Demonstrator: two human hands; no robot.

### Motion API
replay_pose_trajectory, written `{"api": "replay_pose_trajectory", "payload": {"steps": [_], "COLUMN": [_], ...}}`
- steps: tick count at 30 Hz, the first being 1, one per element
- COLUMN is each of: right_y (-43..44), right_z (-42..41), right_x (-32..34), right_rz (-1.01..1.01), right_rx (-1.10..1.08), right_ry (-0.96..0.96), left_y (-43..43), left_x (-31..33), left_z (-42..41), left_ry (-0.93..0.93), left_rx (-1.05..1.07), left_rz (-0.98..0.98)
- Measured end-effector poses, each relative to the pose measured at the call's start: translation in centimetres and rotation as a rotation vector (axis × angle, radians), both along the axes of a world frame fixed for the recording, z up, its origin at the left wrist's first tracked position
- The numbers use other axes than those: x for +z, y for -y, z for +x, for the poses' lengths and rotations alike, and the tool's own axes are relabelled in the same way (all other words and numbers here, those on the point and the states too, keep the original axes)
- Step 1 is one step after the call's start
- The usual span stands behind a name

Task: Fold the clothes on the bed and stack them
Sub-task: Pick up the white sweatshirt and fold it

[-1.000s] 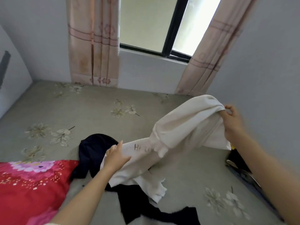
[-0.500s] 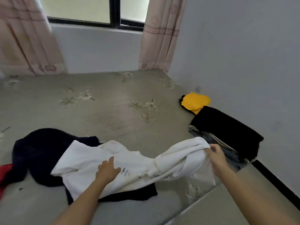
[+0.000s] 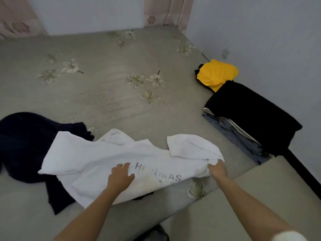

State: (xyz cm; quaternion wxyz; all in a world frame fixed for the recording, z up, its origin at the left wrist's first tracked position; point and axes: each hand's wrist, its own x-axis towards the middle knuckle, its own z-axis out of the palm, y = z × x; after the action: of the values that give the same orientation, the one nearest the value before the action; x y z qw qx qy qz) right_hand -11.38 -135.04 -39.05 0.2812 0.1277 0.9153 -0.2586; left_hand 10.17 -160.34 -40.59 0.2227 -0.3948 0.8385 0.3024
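Note:
A white T-shirt point(image 3: 97, 162) with grey lettering lies spread near the bed's front edge, partly over a dark navy garment point(image 3: 22, 141). My left hand point(image 3: 120, 176) rests flat on the shirt's middle, fingers apart. My right hand point(image 3: 217, 169) pinches the shirt's right end, where the cloth bunches. At the right by the wall sits a stack of folded clothes point(image 3: 250, 113) with a black piece on top and grey ones below. A yellow garment point(image 3: 217, 74) lies just behind the stack.
The grey bedsheet with a flower print point(image 3: 107, 94) stretches to the far wall and pink curtains point(image 3: 166, 11). The bed's front corner point(image 3: 199, 193) drops to a beige floor at the lower right. A dark strip runs along the right wall.
The white shirt has come down from the air and now lies flatter on the bed. My view has swung right and down. My left hand has moved to the shirt's middle.

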Motion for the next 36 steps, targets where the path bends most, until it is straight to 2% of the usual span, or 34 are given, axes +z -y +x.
{"api": "replay_pose_trajectory", "payload": {"steps": [4,9,12,15,17,19,22,26,29,31,33,35,36], "right_y": [3.8,6.8,7.4,8.2,9.2,9.6,9.5,4.7,-0.2,-1.3,-0.5,1.8,3.1], "right_z": [0.2,-2.8,-3.3,-2.9,-2.7,-3.2,-5.7,-12.5,-15.6,-15.3,-14.2,-13.2,-12.6], "right_x": [-2.5,-6.4,-9.9,-12.7,-13.7,-14.3,-12.5,-7.9,-5.3,-5.6,-6.7,-8.4,-9.4], "right_rz": [0.073,0.178,0.321,0.444,0.482,0.49,0.439,0.512,0.566,0.511,0.458,0.353,0.306], "right_rx": [0.281,0.618,0.77,0.802,0.785,0.817,0.712,0.14,-0.034,0.073,0.312,0.561,0.68], "right_ry": [0.089,0.017,-0.019,-0.006,-0.123,-0.249,-0.298,-0.375,-0.485,-0.55,-0.552,-0.44,-0.323], "left_y": [2.5,4.7,5.4,5.9,6.4,6.6,7.0,7.6,7.4,7.1,6.7,6.3,6.1], "left_x": [-2.6,-6.2,-8.7,-10.0,-10.2,-10.3,-9.5,-7.3,-6.0,-5.5,-5.4,-5.1,-4.9], "left_z": [-4.5,-10.4,-12.2,-12.7,-12.6,-12.3,-11.7,-11.5,-11.0,-10.5,-10.1,-9.8,-9.6], "left_ry": [0.007,-0.037,-0.045,0.015,0.079,0.058,-0.059,-0.239,-0.314,-0.342,-0.328,-0.301,-0.294], "left_rx": [-0.038,-0.082,-0.079,-0.046,-0.08,-0.118,-0.07,0.124,0.178,0.202,0.221,0.243,0.254], "left_rz": [-0.041,-0.164,-0.136,-0.102,-0.102,-0.128,-0.132,-0.168,-0.143,-0.153,-0.157,-0.159,-0.156]}}
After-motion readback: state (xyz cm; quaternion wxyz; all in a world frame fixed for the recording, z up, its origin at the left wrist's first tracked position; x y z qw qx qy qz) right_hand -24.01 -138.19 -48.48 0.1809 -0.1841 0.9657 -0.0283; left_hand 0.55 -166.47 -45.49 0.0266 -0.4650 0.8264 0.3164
